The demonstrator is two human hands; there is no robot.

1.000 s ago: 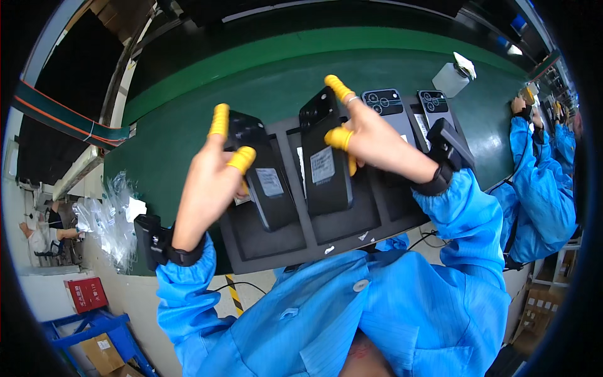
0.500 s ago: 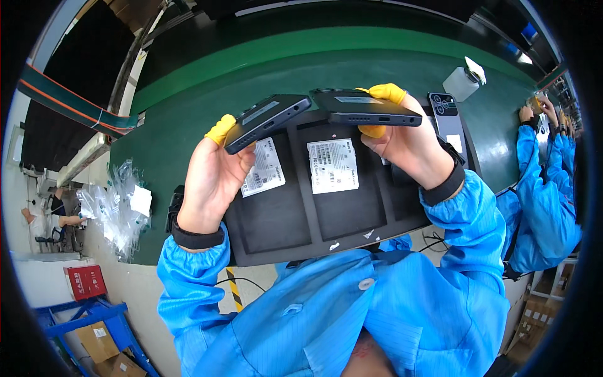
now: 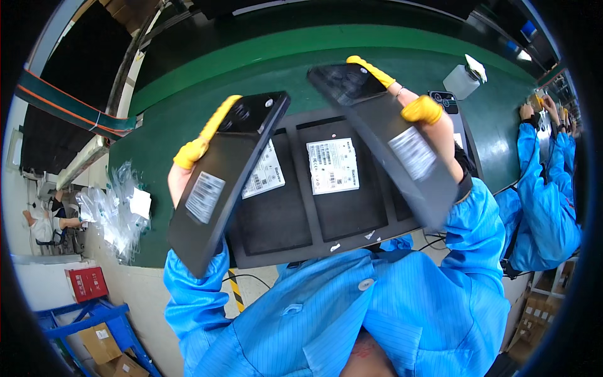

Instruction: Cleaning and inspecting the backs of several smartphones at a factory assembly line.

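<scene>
Left hand [image 3: 183, 171] grips a black tablet-like device [image 3: 226, 179], back facing camera, tilted, raised above the black foam tray [image 3: 295, 223]; yellow finger cots wrap its left edge. Right hand [image 3: 433, 129] is closed on a second black device [image 3: 383, 135], also tilted and raised, white barcode label on its back. Tray lies on the green surface [image 3: 188, 100], two white label sheets in its slots. Clear plastic bags [image 3: 110, 210] lie left. Co-worker's blue sleeve [image 3: 540, 188] at right.
</scene>
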